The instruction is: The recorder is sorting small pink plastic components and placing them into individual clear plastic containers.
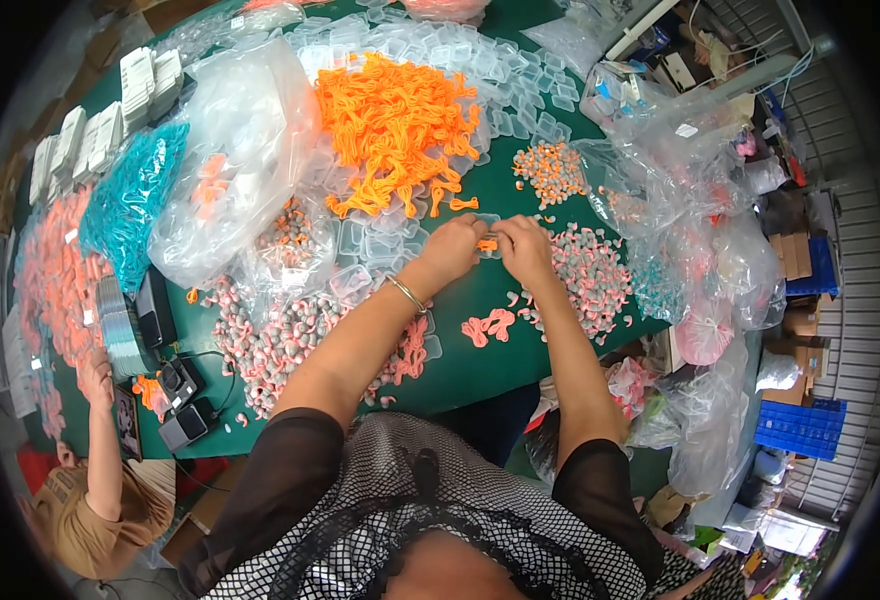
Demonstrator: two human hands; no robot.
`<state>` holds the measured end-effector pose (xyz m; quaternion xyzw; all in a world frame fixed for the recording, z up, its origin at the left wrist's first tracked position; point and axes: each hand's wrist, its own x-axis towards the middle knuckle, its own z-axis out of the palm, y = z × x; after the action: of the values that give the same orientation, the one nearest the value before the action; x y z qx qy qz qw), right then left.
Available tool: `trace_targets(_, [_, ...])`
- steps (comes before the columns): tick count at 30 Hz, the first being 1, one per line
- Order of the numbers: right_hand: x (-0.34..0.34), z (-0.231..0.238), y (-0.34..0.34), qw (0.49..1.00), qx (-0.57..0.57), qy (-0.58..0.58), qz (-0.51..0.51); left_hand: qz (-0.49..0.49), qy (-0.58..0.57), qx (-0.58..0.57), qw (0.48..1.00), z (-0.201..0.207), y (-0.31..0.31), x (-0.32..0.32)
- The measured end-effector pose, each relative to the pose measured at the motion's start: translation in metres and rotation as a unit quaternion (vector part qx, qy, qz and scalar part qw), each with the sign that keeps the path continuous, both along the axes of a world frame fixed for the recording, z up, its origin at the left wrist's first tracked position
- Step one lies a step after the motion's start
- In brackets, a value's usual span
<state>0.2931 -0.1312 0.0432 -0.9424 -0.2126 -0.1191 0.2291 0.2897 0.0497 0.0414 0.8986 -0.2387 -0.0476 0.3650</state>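
Both hands meet over the green table, holding a small transparent plastic box [491, 222] with a bit of orange cord [487, 244] in it. My left hand [450, 252], a bangle on its wrist, grips the box's left side. From the right, my right hand [526, 250] pinches the same box, fingertips at its far edge. My fingers partly hide the box and its contents. Beyond my hands lies a big heap of bundled orange cords [390, 125]. Close to my right hand is a pile of small grey-and-pink curved pieces [590, 280].
Transparent boxes [440, 50] spread behind the cords. Grey-and-orange pieces [552, 172] lie far right, pink cords [488, 326] nearer. A large plastic bag [235, 160] and a teal packet [135, 195] stand left. Another person's hand [97, 380] reaches in at lower left. Plastic bags [670, 200] crowd the right edge.
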Motion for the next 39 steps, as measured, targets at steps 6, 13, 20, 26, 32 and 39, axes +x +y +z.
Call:
trace_targets(6, [0.02,0.001,0.007,0.997,-0.054,0.012,-0.047,0.006,-0.008,-0.03,1.0,0.004,0.002,-0.003])
trace_targets(13, [0.013,0.004,0.005,0.992,0.077,0.091,-0.033,0.095,-0.014,-0.066,0.993,0.01,-0.003,-0.006])
trace_targets(20, [-0.015,0.028,0.008,0.993,0.052,0.038,0.096,-0.003,-0.076,0.001,0.997,-0.006,0.002,0.001])
trace_targets(26, [-0.016,0.012,0.005,0.992,0.069,0.029,0.106,-0.026,-0.053,-0.023,0.998,0.005,0.015,0.002])
trace_targets(32, [-0.045,0.059,0.023,0.975,0.123,0.144,0.113,-0.074,-0.034,-0.118,0.99,0.043,0.05,-0.025])
trace_targets(39, [-0.058,0.104,0.058,0.959,0.167,0.168,0.156,-0.058,-0.05,-0.19,0.979,0.083,0.094,-0.052])
